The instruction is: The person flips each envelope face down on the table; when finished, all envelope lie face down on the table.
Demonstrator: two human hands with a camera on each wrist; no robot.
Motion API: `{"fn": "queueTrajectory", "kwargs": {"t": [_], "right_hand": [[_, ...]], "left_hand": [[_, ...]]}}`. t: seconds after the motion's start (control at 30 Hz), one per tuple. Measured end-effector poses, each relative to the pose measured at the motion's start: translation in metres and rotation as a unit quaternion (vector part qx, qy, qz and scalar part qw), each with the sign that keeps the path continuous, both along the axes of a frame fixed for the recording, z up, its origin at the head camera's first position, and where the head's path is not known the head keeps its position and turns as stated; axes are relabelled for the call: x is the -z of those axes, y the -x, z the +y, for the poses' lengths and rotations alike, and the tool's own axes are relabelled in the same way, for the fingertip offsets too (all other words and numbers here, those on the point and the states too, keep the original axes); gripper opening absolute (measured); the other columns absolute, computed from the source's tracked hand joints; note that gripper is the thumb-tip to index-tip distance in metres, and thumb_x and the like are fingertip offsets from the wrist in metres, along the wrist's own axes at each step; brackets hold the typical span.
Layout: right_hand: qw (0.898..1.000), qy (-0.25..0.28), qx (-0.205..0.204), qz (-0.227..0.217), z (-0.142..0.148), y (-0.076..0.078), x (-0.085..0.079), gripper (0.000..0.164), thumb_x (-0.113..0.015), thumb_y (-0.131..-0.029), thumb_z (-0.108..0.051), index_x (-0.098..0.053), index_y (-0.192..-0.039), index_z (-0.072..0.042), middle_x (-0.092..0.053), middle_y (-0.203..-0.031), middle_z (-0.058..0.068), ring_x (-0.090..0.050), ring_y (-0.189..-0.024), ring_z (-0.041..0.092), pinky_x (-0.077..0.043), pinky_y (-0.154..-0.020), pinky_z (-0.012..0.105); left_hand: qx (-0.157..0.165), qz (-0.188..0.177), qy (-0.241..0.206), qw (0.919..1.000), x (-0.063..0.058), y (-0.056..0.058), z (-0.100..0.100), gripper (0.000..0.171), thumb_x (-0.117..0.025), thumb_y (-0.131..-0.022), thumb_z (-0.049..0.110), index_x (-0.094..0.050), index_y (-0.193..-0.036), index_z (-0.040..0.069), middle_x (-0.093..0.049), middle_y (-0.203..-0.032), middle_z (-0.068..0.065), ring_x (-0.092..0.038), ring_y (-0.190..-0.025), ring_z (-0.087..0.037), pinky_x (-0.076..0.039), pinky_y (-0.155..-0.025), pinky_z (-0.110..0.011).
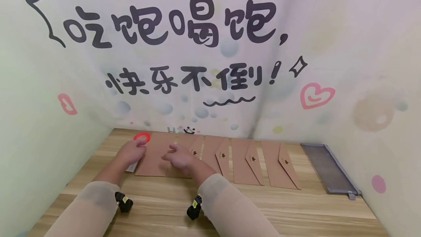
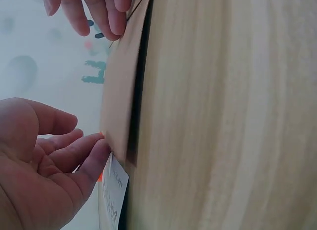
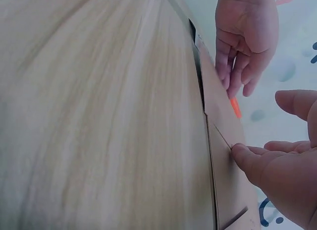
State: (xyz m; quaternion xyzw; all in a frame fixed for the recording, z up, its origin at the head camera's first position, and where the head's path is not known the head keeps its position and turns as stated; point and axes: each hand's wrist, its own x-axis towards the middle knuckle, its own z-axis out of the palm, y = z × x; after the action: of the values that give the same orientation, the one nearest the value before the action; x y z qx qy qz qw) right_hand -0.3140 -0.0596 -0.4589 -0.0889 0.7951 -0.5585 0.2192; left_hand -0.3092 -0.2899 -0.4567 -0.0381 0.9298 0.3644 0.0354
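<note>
Pale sleeves [image 1: 88,207] reached in over the bench's near edge, closest to the lens; behind rose a white wall [image 1: 210,56] printed with dark Chinese lettering; below it spread the wood-grain bench [image 1: 158,207]; a grey mesh pouch [image 1: 332,171] lay along the right edge; four brown envelopes [image 1: 241,164] with emblem-marked flaps lined the far edge, and the leftmost envelope [image 1: 151,158] ended the row near the far left corner, between both hands; the left hand [image 1: 131,152] had its fingers extended and slightly bent, thumb apart, tips touching that envelope's left side; the right hand [image 1: 179,156] had its thumb spread from outstretched fingers, their tips resting near its right side; black devices [image 1: 124,202] sat at the wrists; a white card [image 1: 131,167] jutted from beneath the left hand; a red ring [image 1: 142,133] lay just beyond, though whether fingers touched it could not be told.
</note>
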Motion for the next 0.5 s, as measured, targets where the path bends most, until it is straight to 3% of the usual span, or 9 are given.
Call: {"fn": "queueTrajectory", "kwargs": {"t": [0.2,0.4,0.5], "right_hand": [[0.999,0.05,-0.005,-0.003,0.003,0.001,0.003,0.071,-0.072,-0.101,-0.024,-0.042,-0.163,-0.006,-0.058,-0.158,0.017,-0.063,-0.139,0.033,-0.047,-0.123,0.053],[0.993,0.119,-0.004,0.013,0.027,0.009,0.004,0.071,-0.068,-0.105,-0.024,-0.036,-0.165,-0.005,-0.054,-0.16,0.022,-0.064,-0.138,0.031,-0.053,-0.116,0.049],[0.992,0.125,0.002,0.029,0.045,0.013,0.005,0.067,-0.064,-0.107,-0.022,-0.035,-0.165,-0.005,-0.053,-0.16,0.023,-0.063,-0.138,0.034,-0.055,-0.114,0.048]], "left_hand": [[-0.009,0.002,0.011,0.9999,-0.002,-0.002,0.005,0.057,-0.047,-0.103,0.021,-0.05,-0.152,-0.007,-0.053,-0.155,-0.034,-0.054,-0.136,-0.05,-0.044,-0.119,-0.063],[-0.021,0.043,-0.058,0.9972,-0.006,-0.002,0.032,0.054,-0.051,-0.106,0.024,-0.052,-0.152,-0.006,-0.057,-0.151,-0.03,-0.055,-0.14,-0.046,-0.044,-0.12,-0.059],[-0.013,0.038,-0.1,0.9942,-0.005,-0.003,0.049,0.054,-0.05,-0.109,0.026,-0.05,-0.155,-0.003,-0.058,-0.153,-0.027,-0.053,-0.145,-0.044,-0.043,-0.122,-0.058]]}}
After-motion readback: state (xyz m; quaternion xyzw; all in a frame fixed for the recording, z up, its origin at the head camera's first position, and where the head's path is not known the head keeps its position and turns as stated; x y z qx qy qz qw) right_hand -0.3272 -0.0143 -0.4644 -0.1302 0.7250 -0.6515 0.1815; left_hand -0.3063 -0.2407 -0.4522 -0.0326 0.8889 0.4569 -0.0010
